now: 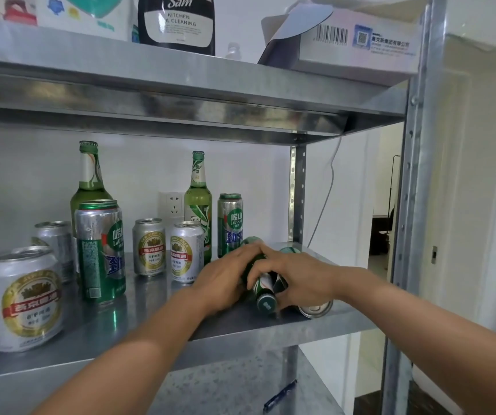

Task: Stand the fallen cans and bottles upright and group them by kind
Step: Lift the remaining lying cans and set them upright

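Gripping the fallen bottle (264,290) with my left hand (226,280) and right hand (297,274), I judge most stands upright; one fallen can (315,308) lies just beside it, kinds unsorted.

Soft, even daylight; pale glare streaks the steel shelf (151,296) and the near cans (25,298). Wide-angle distortion tilts the right upright (417,175); top edge slightly blurred.

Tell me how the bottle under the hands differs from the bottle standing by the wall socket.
The fallen bottle lies on its side, cap toward the camera; the socket-side bottle stands upright. The left hand and right hand grip the fallen bottle; nothing touches the socket-side bottle. Both are green, capped and on the same shelf.
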